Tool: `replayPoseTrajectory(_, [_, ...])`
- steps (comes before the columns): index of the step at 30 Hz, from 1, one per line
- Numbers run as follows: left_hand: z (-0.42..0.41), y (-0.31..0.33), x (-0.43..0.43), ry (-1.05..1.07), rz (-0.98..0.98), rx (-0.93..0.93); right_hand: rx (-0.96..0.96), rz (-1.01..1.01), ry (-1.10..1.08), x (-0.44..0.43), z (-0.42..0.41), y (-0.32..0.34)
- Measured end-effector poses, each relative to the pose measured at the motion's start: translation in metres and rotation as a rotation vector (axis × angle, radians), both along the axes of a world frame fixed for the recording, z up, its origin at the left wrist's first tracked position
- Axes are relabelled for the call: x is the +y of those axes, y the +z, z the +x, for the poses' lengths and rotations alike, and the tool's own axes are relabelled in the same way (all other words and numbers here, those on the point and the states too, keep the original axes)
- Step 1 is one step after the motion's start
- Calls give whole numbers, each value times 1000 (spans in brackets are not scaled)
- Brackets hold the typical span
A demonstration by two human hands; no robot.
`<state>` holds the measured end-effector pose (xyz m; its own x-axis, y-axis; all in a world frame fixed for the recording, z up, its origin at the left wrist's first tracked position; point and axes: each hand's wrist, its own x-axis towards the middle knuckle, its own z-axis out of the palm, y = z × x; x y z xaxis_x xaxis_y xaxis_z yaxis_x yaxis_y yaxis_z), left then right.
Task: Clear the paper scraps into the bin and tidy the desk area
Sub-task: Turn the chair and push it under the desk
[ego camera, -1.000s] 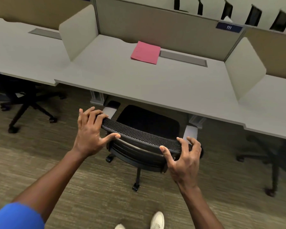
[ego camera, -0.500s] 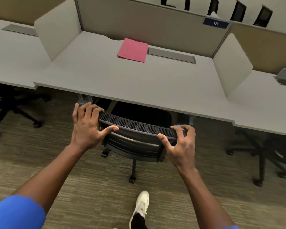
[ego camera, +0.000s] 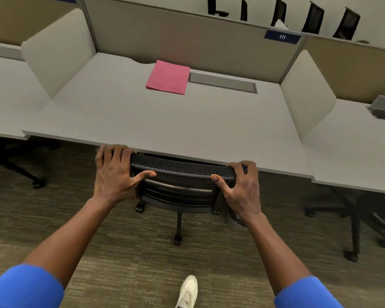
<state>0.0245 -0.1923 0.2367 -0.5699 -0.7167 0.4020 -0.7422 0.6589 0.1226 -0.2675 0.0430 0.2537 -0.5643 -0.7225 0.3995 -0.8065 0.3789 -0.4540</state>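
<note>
The step in hand is judged to be the tidying part of the task: the chair (ego camera: pixel 182 172) stands at the front edge of the surface (ego camera: pixel 187 121), its seat hidden under the surface and its mesh backrest top just beside that edge. The left hand (ego camera: pixel 113 172) is closed on the left end of the backrest top, fingers over it and thumb against the rear face; the right hand (ego camera: pixel 242 185) holds the right end in the same manner. No paper scraps and no bin are visible in the head view, so their position cannot be stated. The only item on the surface is a pink folder (ego camera: pixel 168 77), lying flat near the rear, just beside a grey cable hatch (ego camera: pixel 222 82). The next move is judged to call for release of both hands once the chair sits square to the surface, followed by a check of the folder's alignment. Legible writing: a dark blue plate (ego camera: pixel 282 36) on the rear partition reads "111".
</note>
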Motion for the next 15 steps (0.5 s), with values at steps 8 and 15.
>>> replayPoseTrajectory(8, [-33, 2, -23, 24, 15, -8, 11, -19, 36, -33, -41, -5])
replayPoseTrajectory(15, [-46, -3, -36, 45, -5, 15, 44, -24, 65, -49, -59, -9])
